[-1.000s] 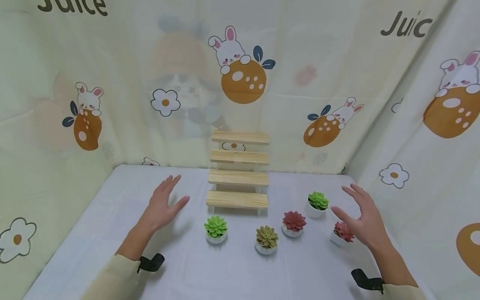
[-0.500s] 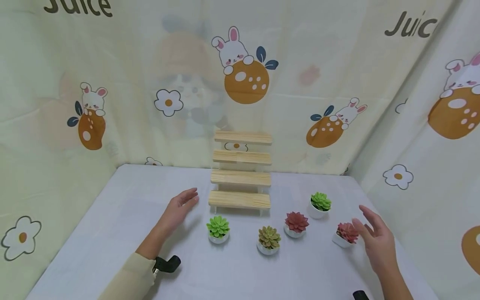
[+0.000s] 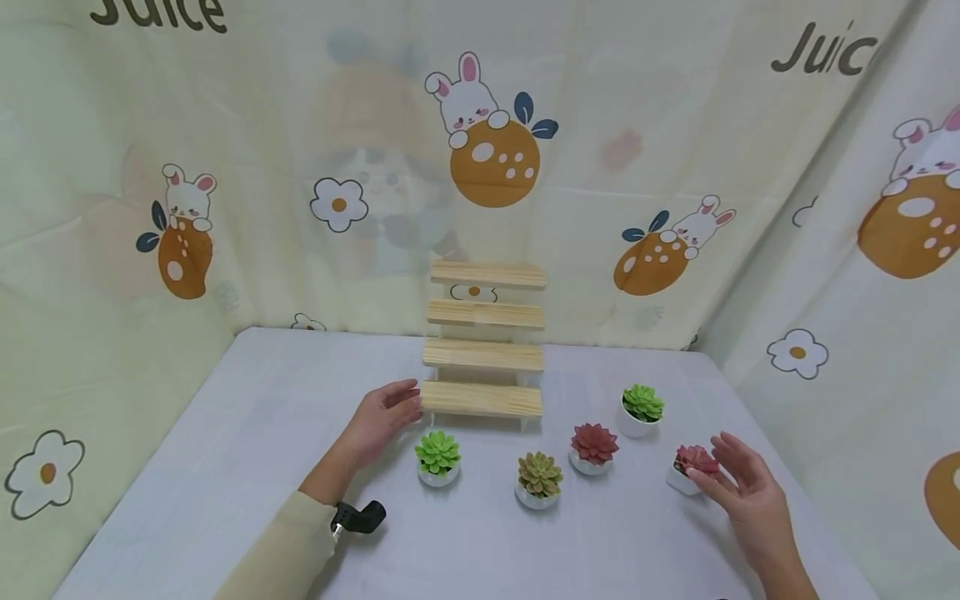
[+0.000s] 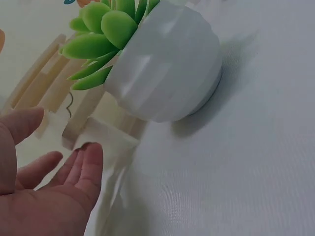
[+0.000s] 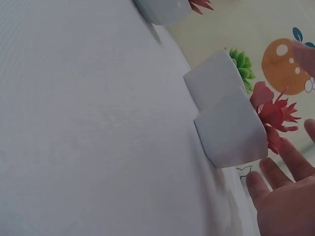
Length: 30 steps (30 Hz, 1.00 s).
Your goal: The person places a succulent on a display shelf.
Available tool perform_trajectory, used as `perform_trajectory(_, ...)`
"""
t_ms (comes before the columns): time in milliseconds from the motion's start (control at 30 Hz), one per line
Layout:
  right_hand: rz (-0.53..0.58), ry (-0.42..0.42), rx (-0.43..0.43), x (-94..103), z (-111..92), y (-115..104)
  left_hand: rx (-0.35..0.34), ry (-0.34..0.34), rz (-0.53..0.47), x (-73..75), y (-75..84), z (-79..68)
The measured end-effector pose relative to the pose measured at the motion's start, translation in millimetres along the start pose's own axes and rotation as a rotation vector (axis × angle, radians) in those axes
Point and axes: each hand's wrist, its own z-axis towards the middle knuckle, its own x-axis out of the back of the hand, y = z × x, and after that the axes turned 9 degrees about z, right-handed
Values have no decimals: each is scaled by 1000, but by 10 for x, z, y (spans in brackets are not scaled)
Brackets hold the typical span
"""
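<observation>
My left hand (image 3: 381, 423) is at the left end of the lowest step of a wooden stepped stand (image 3: 483, 400), fingers relaxed and holding nothing. A bright green potted succulent (image 3: 438, 454) stands just right of that wrist and looms large, as a green plant in a ribbed white pot (image 4: 167, 64), in the left wrist view. My right hand (image 3: 753, 504) reaches around the right side of a red succulent (image 3: 696, 461) in an angular white pot (image 5: 231, 130). Its thumb and fingers are spread apart, fingertips right by the pot's rim and leaves.
An olive-green succulent (image 3: 539, 477), a dark red one (image 3: 594, 446) and another green one (image 3: 642, 407) stand in white pots between the hands. A white cloth covers the table (image 3: 480, 550). Printed curtains (image 3: 570, 233) enclose the back and sides.
My left hand has moved right to the stand's lowest step. My right hand dropped back toward the near side, then came in left beside the red succulent. The pots have stayed in place.
</observation>
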Motion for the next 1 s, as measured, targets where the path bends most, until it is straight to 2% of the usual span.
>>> perform_trajectory(100,-12,-32,-16,9,7,43,12,12,-79,-32,-2,39)
perform_trajectory(167,-74,-37,-40,6,11,48,23,28,-114,-56,5,60)
perform_trajectory(267,-123,-41,-92,8,33,61,43,46,-131,-82,9,91)
perform_trajectory(333,-167,-46,-124,14,48,80,64,63,-131,-95,12,116)
perform_trajectory(433,-162,-48,-148,17,66,110,82,81,-118,-100,8,157)
perform_trajectory(733,-85,-47,-152,15,61,154,100,109,-51,-103,0,227)
perform_trajectory(1000,-178,-17,-237,3,89,143,128,115,-11,-98,-16,266)
